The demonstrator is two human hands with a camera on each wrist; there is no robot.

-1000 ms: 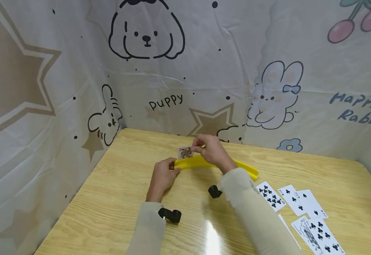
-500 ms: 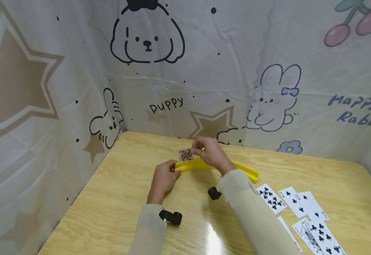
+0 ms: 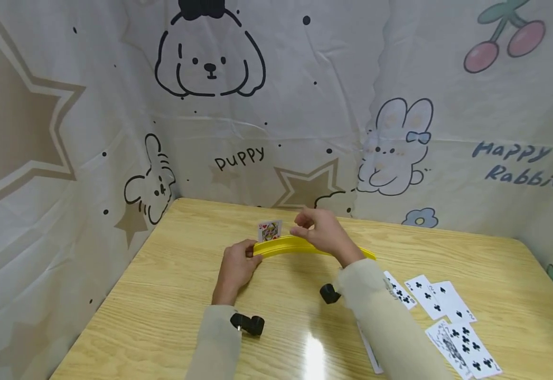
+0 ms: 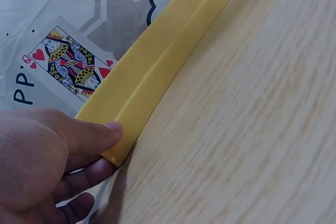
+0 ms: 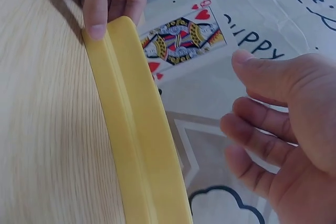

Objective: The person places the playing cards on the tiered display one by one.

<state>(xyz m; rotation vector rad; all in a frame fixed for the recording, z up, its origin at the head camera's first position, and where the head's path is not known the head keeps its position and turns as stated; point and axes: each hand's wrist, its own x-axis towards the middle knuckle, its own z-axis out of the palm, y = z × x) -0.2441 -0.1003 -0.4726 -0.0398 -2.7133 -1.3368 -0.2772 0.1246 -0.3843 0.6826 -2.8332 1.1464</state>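
A curved yellow card holder stands toward the back of the wooden table. My left hand pinches its left end, the thumb on the near face and the fingers behind. Near that end a queen of hearts stands upright in the holder, face toward me; its lower edge is hidden by the yellow rim. My right hand hovers over the middle of the holder, right of the card. In the right wrist view its fingers are loosely bent, apart from the queen, with nothing between them.
Several face-up cards lie at the right of the table, among them a three of clubs, a two of spades and a seven of clubs. Another card lies partly under the right sleeve. A printed curtain hangs behind the table.
My right hand has let go of the queen of hearts and moved a little right of it. The card now stands by itself in the holder. My left hand keeps its grip.
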